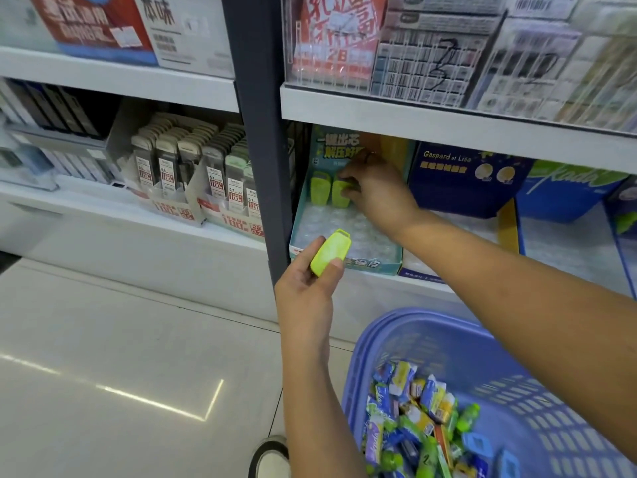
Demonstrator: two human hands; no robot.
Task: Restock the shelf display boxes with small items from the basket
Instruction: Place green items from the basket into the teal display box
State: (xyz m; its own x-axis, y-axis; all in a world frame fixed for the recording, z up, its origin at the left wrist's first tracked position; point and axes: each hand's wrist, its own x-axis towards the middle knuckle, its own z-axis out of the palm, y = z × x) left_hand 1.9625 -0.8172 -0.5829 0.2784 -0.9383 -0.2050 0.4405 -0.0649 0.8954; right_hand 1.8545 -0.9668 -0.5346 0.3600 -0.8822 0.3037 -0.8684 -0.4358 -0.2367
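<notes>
Pinched between the thumb and curled fingers (312,250) of the left hand (306,288): a lime-green piece (331,251), tilted, loop end up, raised just in front of the front wall of the teal display box (365,265) and not touching it.

Seated at the left end of the lower shelf (386,284), hard against the dark upright post (262,132) and flush with the shelf's front edge: that teal box, its clear moulded tray mostly bare. Upright side by side at the tray's back left corner: two more green pieces.

Reaching deep into the box from the right: the right hand (375,191), fingers (346,174) bent down and closed on the top of the standing green piece (341,194), the right one of the pair. Just beside it on the left, untouched: its twin (320,189).

Next along the shelf to the right: a dark blue display box (462,181).

Below the shelf's front edge, under the right forearm: a purple basket (448,339), heaped with small wrapped items (413,426) in blue, yellow and green. On the floor by the basket: a shoe (269,453).
</notes>
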